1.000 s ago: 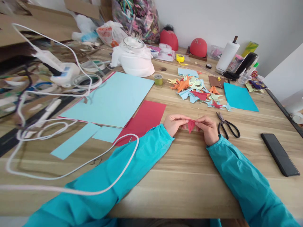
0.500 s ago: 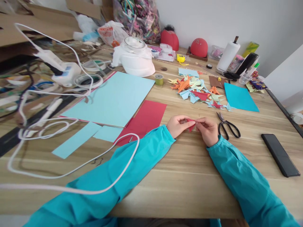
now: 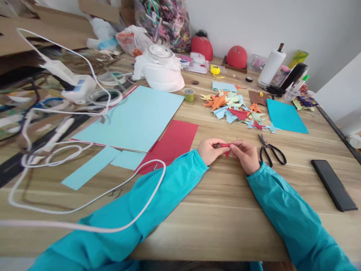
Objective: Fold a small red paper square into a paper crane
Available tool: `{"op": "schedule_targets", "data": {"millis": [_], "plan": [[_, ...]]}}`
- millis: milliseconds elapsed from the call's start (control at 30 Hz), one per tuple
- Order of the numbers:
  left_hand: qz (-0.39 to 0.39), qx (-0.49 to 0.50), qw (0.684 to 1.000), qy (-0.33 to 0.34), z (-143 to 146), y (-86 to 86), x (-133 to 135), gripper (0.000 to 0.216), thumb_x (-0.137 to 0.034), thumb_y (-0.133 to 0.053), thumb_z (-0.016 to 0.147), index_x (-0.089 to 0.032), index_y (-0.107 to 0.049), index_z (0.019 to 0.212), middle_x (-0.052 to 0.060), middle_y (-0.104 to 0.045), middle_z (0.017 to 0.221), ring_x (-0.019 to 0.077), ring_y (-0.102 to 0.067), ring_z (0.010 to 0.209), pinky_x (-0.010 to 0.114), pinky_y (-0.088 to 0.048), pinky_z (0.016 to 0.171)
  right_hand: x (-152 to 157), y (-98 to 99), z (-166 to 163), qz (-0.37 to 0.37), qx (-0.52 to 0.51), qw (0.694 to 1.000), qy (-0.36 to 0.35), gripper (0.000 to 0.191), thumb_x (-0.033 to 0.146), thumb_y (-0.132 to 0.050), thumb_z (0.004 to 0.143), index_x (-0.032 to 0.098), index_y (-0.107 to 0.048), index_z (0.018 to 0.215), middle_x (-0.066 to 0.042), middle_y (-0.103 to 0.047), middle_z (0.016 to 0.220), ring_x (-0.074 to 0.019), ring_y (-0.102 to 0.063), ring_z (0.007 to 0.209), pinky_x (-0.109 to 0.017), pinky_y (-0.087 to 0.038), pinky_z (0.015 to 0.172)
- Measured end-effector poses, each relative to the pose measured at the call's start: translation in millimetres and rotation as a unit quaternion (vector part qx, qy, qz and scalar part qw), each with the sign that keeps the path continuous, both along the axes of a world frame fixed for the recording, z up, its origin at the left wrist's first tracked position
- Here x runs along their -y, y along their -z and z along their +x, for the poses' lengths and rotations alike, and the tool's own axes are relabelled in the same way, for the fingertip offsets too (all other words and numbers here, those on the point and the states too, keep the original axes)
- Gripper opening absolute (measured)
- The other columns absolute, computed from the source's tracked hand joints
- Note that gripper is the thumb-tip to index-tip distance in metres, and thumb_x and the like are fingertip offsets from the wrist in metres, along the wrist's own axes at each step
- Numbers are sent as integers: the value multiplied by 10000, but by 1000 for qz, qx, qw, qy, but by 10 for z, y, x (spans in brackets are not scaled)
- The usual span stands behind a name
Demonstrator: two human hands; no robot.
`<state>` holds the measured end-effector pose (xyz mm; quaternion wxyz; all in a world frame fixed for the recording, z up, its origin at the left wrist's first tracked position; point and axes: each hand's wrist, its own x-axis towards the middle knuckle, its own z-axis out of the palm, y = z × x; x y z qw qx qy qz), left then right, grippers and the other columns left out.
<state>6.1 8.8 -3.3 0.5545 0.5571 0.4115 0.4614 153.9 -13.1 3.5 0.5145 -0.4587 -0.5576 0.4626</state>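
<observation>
Between my two hands is a small folded piece of red paper (image 3: 226,151), held just above the wooden table. My left hand (image 3: 211,151) pinches its left side between thumb and fingers. On the other side my right hand (image 3: 244,155) is closed on the paper too, thumb near its middle. The fingers cover most of the folds. Beyond the hands lies a pile of folded paper cranes (image 3: 234,107) in orange, blue, red and pale green. Black-handled scissors (image 3: 272,150) rest with blades apart just right of my right hand.
Left of my hands lie a red sheet (image 3: 180,139), a large light blue sheet (image 3: 135,116) and a blue strip (image 3: 90,168). A white cable (image 3: 84,227) loops over my left sleeve. A phone (image 3: 334,184) lies at right, a thread spool (image 3: 188,95) farther back.
My right thumb and fingers have shifted slightly left onto the red paper, closer to my left hand. The paper's top edge now shows as a narrow level fold.
</observation>
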Motion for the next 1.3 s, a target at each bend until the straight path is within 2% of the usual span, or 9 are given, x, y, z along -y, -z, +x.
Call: {"op": "schedule_targets", "data": {"millis": [200, 367, 600, 733, 867, 1067, 1167, 1300], "plan": [[-16, 1, 1000, 11, 10, -49, 22, 268, -318, -751, 553, -124, -667, 718, 14, -657, 586, 127, -591, 554, 243, -478, 574, -29, 50, 0, 21, -14, 1000, 2, 191, 339, -671, 717, 158, -639, 769, 21, -609, 538, -91, -535, 475, -219, -426, 462], [-16, 12, 999, 26, 0, -80, 33, 325, -443, -614, 702, -122, -665, 715, 19, -654, 623, 113, -573, 561, 232, -478, 565, -28, 47, 8, 10, -4, 999, 32, 225, 369, -692, 687, 162, -632, 753, 27, -593, 536, -87, -515, 459, -220, -415, 445], [42, -58, 997, 22, -33, -12, 3, 296, -394, -580, 747, -119, -688, 754, 28, -665, 635, 122, -577, 569, 230, -472, 570, -18, 38, -3, 4, -15, 999, 31, 241, 373, -710, 666, 158, -631, 741, 27, -588, 521, -91, -516, 461, -222, -401, 447], [55, -66, 996, 17, -34, 7, -3, 283, -377, -571, 753, -124, -698, 757, 36, -687, 686, 131, -591, 592, 235, -480, 578, -13, 10, -7, -12, -22, 999, 19, 253, 388, -692, 683, 150, -633, 746, 29, -575, 513, -77, -490, 454, -214, -388, 448], [59, -66, 996, 17, -32, -8, 8, 259, -355, -579, 745, -126, -698, 754, 35, -692, 703, 126, -588, 598, 230, -480, 586, -16, -8, -2, -13, 13, 1000, 11, 286, 430, -677, 687, 150, -617, 687, 28, -556, 492, -77, -467, 445, -218, -376, 443], [-3, -7, 999, 44, -36, -44, 17, 352, -440, -554, 756, -121, -659, 650, 26, -639, 581, 123, -565, 550, 241, -467, 570, -24, 19, 16, 13, 23, 1000, 16, 286, 440, -651, 714, 164, -590, 675, 24, -568, 507, -87, -494, 464, -225, -399, 465], [-39, 29, 998, 32, -37, -56, 13, 376, -459, -550, 756, -121, -634, 615, 31, -627, 556, 126, -574, 545, 246, -467, 571, -27, 34, 25, 12, 21, 999, 26, 266, 424, -641, 730, 168, -585, 684, 28, -564, 494, -85, -488, 452, -220, -387, 458], [-30, 24, 999, 29, -27, -62, 12, 336, -431, -576, 741, -121, -635, 625, 24, -621, 553, 119, -558, 534, 245, -463, 571, -28, 44, 26, 13, 17, 999, 27, 246, 405, -641, 737, 170, -587, 691, 29, -571, 501, -82, -490, 454, -215, -379, 458]]}}
